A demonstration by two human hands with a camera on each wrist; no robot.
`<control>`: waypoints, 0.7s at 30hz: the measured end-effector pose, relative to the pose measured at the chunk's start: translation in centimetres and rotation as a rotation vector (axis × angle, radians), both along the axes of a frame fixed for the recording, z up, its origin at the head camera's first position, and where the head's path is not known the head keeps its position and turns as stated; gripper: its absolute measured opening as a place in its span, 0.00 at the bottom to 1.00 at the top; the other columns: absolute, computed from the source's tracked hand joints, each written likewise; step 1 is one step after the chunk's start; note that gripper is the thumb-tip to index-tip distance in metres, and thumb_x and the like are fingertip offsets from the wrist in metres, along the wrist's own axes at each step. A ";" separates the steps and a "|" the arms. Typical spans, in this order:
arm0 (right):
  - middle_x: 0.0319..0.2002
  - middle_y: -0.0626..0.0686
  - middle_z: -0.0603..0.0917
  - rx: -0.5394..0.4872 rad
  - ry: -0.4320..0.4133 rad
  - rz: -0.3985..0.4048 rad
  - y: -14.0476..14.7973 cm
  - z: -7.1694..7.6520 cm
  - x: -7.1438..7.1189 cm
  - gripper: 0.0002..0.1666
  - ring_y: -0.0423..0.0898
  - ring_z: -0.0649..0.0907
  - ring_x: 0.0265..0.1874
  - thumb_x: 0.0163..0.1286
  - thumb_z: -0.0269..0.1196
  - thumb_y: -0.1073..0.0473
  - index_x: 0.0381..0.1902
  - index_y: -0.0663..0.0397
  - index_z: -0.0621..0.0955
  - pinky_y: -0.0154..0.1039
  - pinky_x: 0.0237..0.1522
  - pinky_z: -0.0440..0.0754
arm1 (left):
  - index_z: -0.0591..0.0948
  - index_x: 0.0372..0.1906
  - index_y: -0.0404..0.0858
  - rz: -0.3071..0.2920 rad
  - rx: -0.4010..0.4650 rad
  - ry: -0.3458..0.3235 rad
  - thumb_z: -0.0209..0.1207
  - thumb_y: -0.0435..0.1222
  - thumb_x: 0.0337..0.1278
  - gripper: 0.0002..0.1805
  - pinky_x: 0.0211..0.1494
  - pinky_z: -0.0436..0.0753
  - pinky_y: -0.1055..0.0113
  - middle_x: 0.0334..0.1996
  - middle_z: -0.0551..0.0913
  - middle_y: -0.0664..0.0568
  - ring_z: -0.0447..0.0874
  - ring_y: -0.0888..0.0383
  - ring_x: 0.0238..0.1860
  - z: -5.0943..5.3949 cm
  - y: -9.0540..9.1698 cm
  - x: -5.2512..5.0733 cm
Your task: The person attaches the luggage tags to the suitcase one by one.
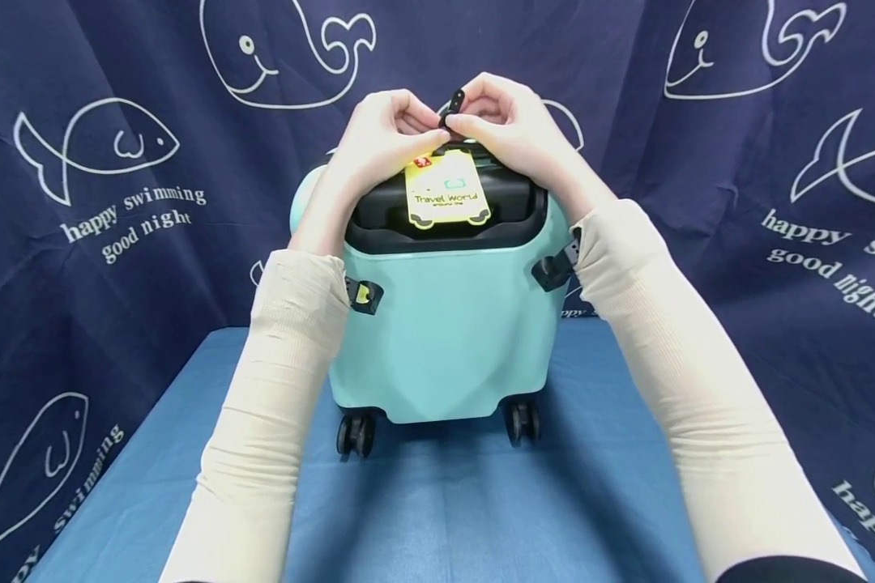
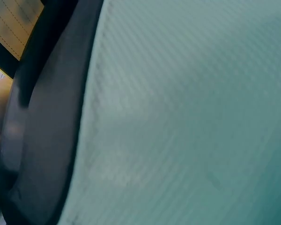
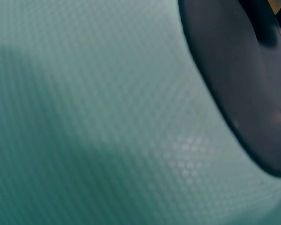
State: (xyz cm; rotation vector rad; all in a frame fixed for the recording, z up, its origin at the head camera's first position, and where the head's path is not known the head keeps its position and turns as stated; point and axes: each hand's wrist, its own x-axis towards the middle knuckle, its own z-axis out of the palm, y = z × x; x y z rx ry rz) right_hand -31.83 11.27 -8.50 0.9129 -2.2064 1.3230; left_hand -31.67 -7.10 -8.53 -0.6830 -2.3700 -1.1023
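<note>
A mint-green suitcase (image 1: 445,332) stands upright, with a black recessed panel (image 1: 441,239) at its top. Against this panel hangs a yellow luggage tag (image 1: 446,190) printed "Travel World". Both hands meet above it at the tag's black strap (image 1: 456,100). My left hand (image 1: 386,129) pinches the strap low down between thumb and fingers, while my right hand (image 1: 510,121) pinches it from the other side. One strap end with a hole sticks up between them. Fingers cover the rest of the strap and part of the handle. Both wrist views show mostly the ribbed shell (image 2: 187,117) and dark panel (image 3: 229,79).
Black wheels (image 1: 356,435) carry the suitcase on a blue cloth-covered table (image 1: 437,518). Behind hangs a dark blue curtain (image 1: 153,48) with white whale and fish drawings. Black wrist-camera mounts (image 1: 552,271) sit close to the suitcase's front.
</note>
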 end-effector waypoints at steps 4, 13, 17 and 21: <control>0.28 0.45 0.84 -0.003 -0.003 0.007 0.0 0.0 -0.1 0.05 0.38 0.82 0.31 0.64 0.63 0.60 0.34 0.51 0.75 0.28 0.39 0.74 | 0.79 0.43 0.36 -0.002 -0.007 0.081 0.60 0.39 0.56 0.13 0.47 0.77 0.76 0.40 0.83 0.50 0.82 0.63 0.38 0.0 0.2 0.2; 0.29 0.44 0.84 0.012 -0.021 0.005 -0.4 -0.4 0.1 0.06 0.37 0.82 0.31 0.64 0.63 0.59 0.34 0.51 0.75 0.28 0.41 0.74 | 0.79 0.48 0.35 0.057 -0.077 0.243 0.52 0.36 0.63 0.13 0.51 0.77 0.76 0.45 0.82 0.48 0.83 0.61 0.44 -0.5 -1.3 2.5; 0.29 0.45 0.84 0.011 -0.019 0.004 -0.4 -0.2 0.1 0.06 0.38 0.82 0.31 0.63 0.63 0.59 0.36 0.51 0.76 0.28 0.41 0.74 | 0.81 0.44 0.32 -0.096 -0.025 0.463 0.53 0.34 0.64 0.11 0.52 0.78 0.75 0.41 0.83 0.46 0.83 0.59 0.43 -2.0 -2.4 4.0; 0.30 0.45 0.84 0.001 -0.022 0.000 -0.2 0.0 0.1 0.06 0.39 0.82 0.31 0.64 0.63 0.60 0.37 0.51 0.77 0.28 0.40 0.73 | 0.82 0.41 0.30 -0.254 -0.017 0.723 0.56 0.32 0.62 0.09 0.53 0.76 0.69 0.38 0.83 0.43 0.81 0.55 0.44 -4.0 -2.7 4.7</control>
